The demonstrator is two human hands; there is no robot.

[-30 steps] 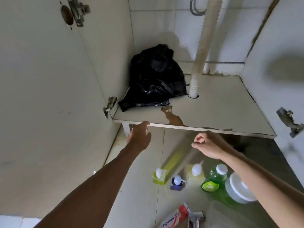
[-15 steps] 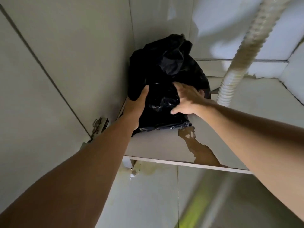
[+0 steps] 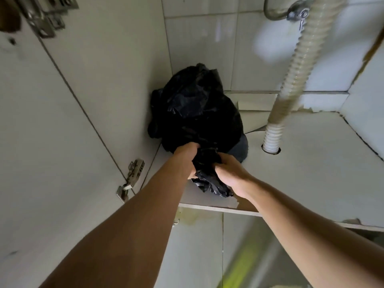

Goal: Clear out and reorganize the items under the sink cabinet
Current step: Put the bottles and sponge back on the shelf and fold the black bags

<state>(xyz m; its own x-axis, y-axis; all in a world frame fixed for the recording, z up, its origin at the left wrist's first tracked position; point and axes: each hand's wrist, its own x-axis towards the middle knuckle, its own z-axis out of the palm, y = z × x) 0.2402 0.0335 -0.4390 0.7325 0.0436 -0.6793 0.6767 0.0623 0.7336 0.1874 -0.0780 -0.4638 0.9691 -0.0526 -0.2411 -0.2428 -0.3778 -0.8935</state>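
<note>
Both hands, left hand [image 3: 185, 161] and right hand [image 3: 230, 175], have their fingers curled into the bunched front of the black bag [image 3: 195, 121], which sits in the cabinet floor's [image 3: 311, 173] ten-o'clock corner, beside the drain hose [image 3: 291, 80].

A black plastic bag [image 3: 195, 113] sits in the back left corner of the cabinet floor [image 3: 311, 163], well to the left of the corrugated drain hose [image 3: 291, 80]. Both hands grip the bag's gathered front, on the side of the bag away from the hose's level and nearest the cabinet's front edge. The left hand [image 3: 185, 161] clutches the bunched plastic from the left; the right hand [image 3: 230, 173] clutches it from the right, touching the same crumpled fold. The hose drops through a hole in the floor, right of the bag. A metal door hinge [image 3: 131, 179] sits left of the bag, on the side panel.
</note>
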